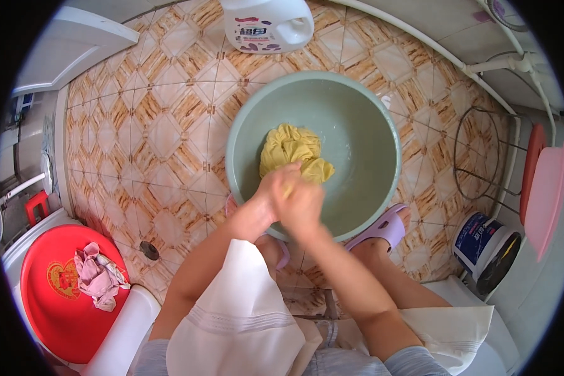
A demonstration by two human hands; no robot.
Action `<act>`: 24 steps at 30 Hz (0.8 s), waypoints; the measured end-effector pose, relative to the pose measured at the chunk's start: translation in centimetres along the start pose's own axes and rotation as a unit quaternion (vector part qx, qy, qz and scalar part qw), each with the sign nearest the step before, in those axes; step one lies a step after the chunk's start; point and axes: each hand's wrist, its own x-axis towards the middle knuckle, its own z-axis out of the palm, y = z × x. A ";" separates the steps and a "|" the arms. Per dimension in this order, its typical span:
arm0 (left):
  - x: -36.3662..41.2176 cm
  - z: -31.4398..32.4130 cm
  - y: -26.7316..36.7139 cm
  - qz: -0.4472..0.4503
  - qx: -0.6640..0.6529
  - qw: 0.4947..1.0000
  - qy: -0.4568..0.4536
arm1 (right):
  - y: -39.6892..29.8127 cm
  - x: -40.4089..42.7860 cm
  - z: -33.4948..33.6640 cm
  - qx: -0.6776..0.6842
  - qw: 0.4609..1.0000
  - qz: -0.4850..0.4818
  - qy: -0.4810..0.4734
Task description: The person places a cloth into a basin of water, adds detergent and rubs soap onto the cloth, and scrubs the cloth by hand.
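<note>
A wet-looking yellow cloth [291,145] lies bunched in a large grey-green plastic basin [366,155] on the floor. Both hands are together over the near left part of the basin, each closed on the near part of the cloth. My left hand [268,192] comes in from the left, and my right hand [303,202], slightly blurred, presses against it from the right. A bit of yellow fabric shows between the two hands. The rest of the cloth spreads beyond them onto the basin's bottom. Some fingers are hidden by the overlap.
A white detergent jug [268,28] stands beyond the basin. At lower left, a red basin [51,301] holds a crumpled pink cloth [96,277]. A white bucket [479,244], a wire rack [456,155] and a pink basin [545,197] are at right. Purple slippers [385,230] flank the green basin.
</note>
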 end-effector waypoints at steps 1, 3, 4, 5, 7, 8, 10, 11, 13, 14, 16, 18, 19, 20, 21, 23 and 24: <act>-0.5 1.5 0.0 -0.084 0.034 0.981 0.174 | 2.1 2.2 -0.9 -0.029 0.992 0.126 0.003; -1.1 1.6 -0.3 -0.099 0.026 0.985 0.140 | 2.9 3.1 -0.9 -0.056 0.966 0.250 0.006; -1.2 1.8 0.1 -0.094 0.021 0.983 0.158 | 2.0 2.6 -0.8 -0.084 0.977 0.195 0.020; -1.2 1.9 0.4 -0.089 0.017 0.981 0.174 | 1.2 1.8 -0.4 -0.111 0.984 0.139 0.033; -1.6 0.1 0.0 0.007 0.027 0.994 0.109 | -1.6 -0.1 0.1 -0.049 0.998 -0.048 -0.014; -1.8 -0.7 0.2 0.102 0.041 0.993 0.040 | 0.0 -0.7 1.1 -0.068 0.997 -0.042 -0.018; -1.4 0.4 1.1 -0.006 0.065 0.993 0.103 | 3.9 0.7 -0.1 -0.154 0.986 0.047 -0.039; -1.5 1.3 1.3 -0.113 0.091 0.975 0.167 | 5.3 2.8 -1.5 -0.210 0.967 0.130 -0.057; -2.0 2.0 1.4 -0.086 0.040 0.983 0.159 | 8.0 4.2 -2.9 -0.078 0.970 0.229 -0.038; -1.9 1.7 1.9 -0.059 0.021 0.993 0.102 | 8.3 4.2 -3.8 0.065 0.951 0.301 -0.028; -2.2 0.4 2.9 -0.043 -0.009 0.997 0.059 | 6.4 4.5 -5.5 0.343 0.852 0.395 0.001; -2.1 -0.9 3.2 0.020 0.088 0.996 -0.009 | 6.8 4.3 -7.0 0.501 0.768 0.399 0.016; -2.0 -0.9 3.3 0.082 0.186 0.976 -0.079 | 6.7 4.0 -7.5 0.569 0.737 0.365 0.009; -1.9 -0.2 2.5 0.107 0.164 0.980 -0.032 | 6.4 3.5 -7.3 0.524 0.766 0.373 0.008; -1.5 -0.5 2.3 0.106 0.166 0.980 -0.032 | 4.8 3.1 -6.6 0.479 0.791 0.380 0.008; -0.8 -1.8 1.9 0.243 0.378 0.893 0.016 | -0.4 2.0 -2.9 0.333 0.904 0.269 0.006; -0.8 -0.7 1.6 0.210 0.295 0.932 -0.014 | -1.6 1.5 -1.9 0.217 0.969 0.106 -0.045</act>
